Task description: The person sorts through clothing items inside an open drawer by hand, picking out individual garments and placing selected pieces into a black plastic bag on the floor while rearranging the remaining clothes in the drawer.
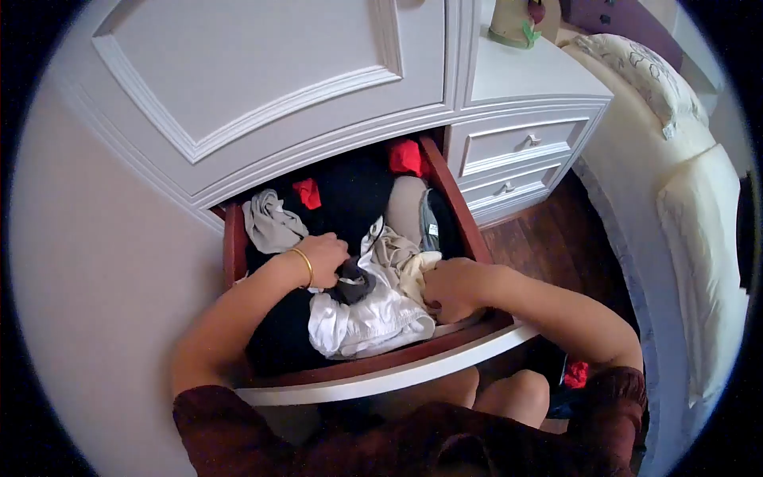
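Both my hands are inside an open drawer [469, 195] full of mixed clothes. My left hand [321, 261], with a gold bangle at its wrist, is closed on a dark grey garment [355, 285]; some of its fingertips are hidden. On the right, my right hand [453, 288] has its fingers curled at a cream garment [415, 274], partly hidden by the hand itself. A shiny white satin garment [373, 322] lies between and below the hands. Beige cloth [391, 248] is bunched above it. A light grey garment [273, 222] lies crumpled at the left, beyond my left hand.
Black clothes [342, 183] and red pieces [407, 157] fill the drawer's back. Above is a white cabinet door [262, 63]. A white nightstand [524, 147] and a bed [660, 199] stand right. Another red item [575, 374] lies low beside my knees.
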Motion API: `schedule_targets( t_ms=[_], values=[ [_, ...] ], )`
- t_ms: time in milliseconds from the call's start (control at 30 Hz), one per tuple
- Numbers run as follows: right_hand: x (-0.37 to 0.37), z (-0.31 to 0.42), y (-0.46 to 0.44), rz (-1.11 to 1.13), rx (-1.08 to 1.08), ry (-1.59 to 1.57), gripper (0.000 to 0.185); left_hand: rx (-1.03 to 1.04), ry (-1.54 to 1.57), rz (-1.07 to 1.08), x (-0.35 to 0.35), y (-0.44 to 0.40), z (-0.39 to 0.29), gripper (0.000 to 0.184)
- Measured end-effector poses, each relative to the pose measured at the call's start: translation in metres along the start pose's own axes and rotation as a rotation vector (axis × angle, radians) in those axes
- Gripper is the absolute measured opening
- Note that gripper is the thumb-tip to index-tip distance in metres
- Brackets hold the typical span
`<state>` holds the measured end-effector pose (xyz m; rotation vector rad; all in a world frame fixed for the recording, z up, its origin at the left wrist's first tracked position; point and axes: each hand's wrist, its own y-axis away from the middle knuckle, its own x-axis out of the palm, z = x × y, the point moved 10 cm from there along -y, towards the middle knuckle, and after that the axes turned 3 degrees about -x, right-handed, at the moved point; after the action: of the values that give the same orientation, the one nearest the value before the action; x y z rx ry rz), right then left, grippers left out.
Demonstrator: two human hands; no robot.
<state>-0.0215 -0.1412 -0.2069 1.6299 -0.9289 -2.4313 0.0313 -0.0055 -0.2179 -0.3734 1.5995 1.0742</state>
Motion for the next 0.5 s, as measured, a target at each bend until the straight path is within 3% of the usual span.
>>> schedule_targets(
  t_ms=[133,167,267,300,400,500],
  values=[
    [-0.002,0.008,0.008,-0.068,0.002,0.031,0.027,-0.104,0.020,0.223,-0.041,-0.002,-0.007,0.036],
    [-0.002,0.009,0.010,-0.051,0.009,0.041,0.027,-0.122,-0.075,0.186,-0.070,-0.002,-0.018,0.038],
    [0.000,0.009,0.016,0.070,0.047,-0.022,0.027,-0.172,0.068,-0.432,-0.138,-0.045,-0.026,0.026],
    [0.001,0.008,0.015,0.067,0.057,-0.037,0.027,-0.195,0.194,-0.442,-0.139,-0.064,-0.025,0.043],
    [0.002,0.000,0.018,0.025,0.084,-0.047,0.026,-0.310,0.154,-0.533,-0.105,-0.093,-0.039,0.069],
    [-0.002,0.005,0.024,-0.099,0.058,0.003,0.023,-0.289,0.269,-0.282,-0.093,-0.113,-0.015,0.091]
  ],
)
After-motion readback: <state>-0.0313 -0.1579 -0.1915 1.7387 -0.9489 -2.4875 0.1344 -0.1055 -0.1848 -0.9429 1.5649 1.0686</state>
